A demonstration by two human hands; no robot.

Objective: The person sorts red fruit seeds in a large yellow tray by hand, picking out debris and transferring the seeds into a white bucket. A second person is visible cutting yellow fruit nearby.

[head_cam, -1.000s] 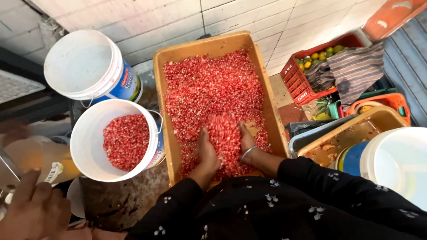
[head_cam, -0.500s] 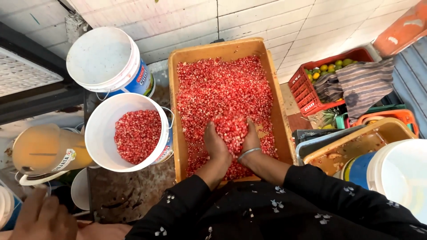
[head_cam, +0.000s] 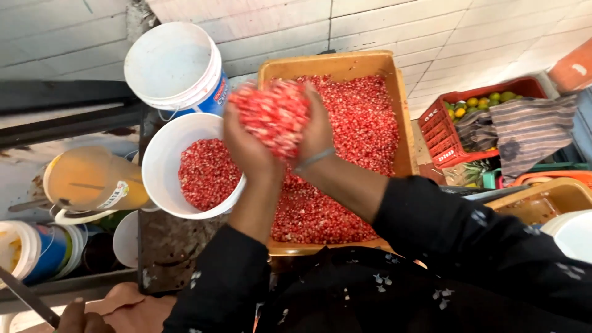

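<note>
From the head view, your left hand (head_cam: 246, 145) and right hand (head_cam: 317, 132) are cupped together, their grip closed around a heap of red pomegranate seeds (head_cam: 271, 114) held raised above the left edge of the orange crate (head_cam: 404, 123). The crate itself is filled with more seeds. Just left of your hands stands a white bucket (head_cam: 161, 163) partly filled with seeds, and behind it an empty white bucket (head_cam: 169, 65). A jug of orange juice (head_cam: 92, 182) lies further left. To the right, a red basket (head_cam: 444, 132) holds small citrus fruit under a striped cloth (head_cam: 524, 132).
</note>
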